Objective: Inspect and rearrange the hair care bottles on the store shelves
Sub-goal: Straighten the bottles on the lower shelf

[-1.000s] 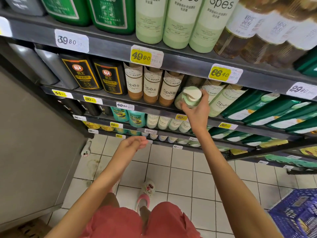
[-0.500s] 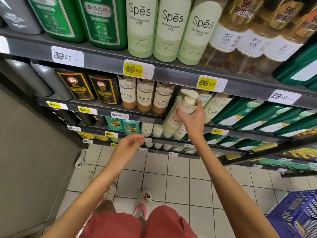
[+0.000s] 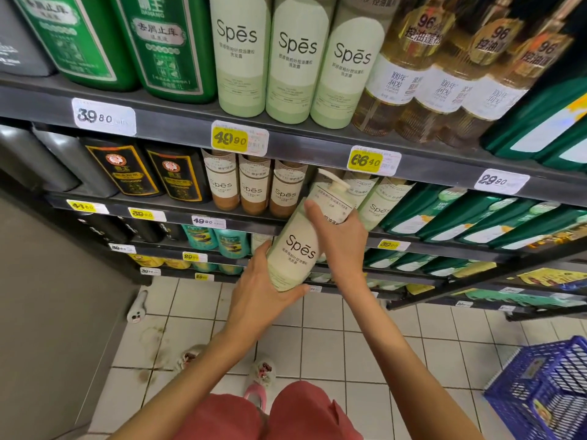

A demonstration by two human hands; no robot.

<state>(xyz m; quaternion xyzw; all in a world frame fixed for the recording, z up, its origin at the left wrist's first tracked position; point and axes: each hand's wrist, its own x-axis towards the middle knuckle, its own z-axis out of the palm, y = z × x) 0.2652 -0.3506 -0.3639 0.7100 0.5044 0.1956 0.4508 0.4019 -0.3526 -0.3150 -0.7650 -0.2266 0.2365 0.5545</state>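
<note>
A pale green Spes pump bottle (image 3: 297, 246) is held tilted in front of the second shelf, its white pump pointing up toward the shelf. My right hand (image 3: 341, 239) grips its upper part below the pump. My left hand (image 3: 263, 293) cups and grips its base from below. Three brown Spes bottles (image 3: 254, 185) stand on the second shelf just left of it, and more pale green Spes bottles (image 3: 381, 201) stand behind and to its right. Three large pale green Spes bottles (image 3: 298, 58) line the top shelf.
Dark green bottles (image 3: 127, 42) and amber bottles (image 3: 444, 84) flank the top-shelf row. Black bottles (image 3: 152, 169) and green tubes (image 3: 460, 214) sit on the second shelf (image 3: 178, 208). A blue basket (image 3: 546, 392) stands on the tiled floor at right. A grey wall closes the left.
My right hand pulled the pump bottle off the second shelf and out toward me. My left hand rose from hanging free and took hold of the bottle's base.
</note>
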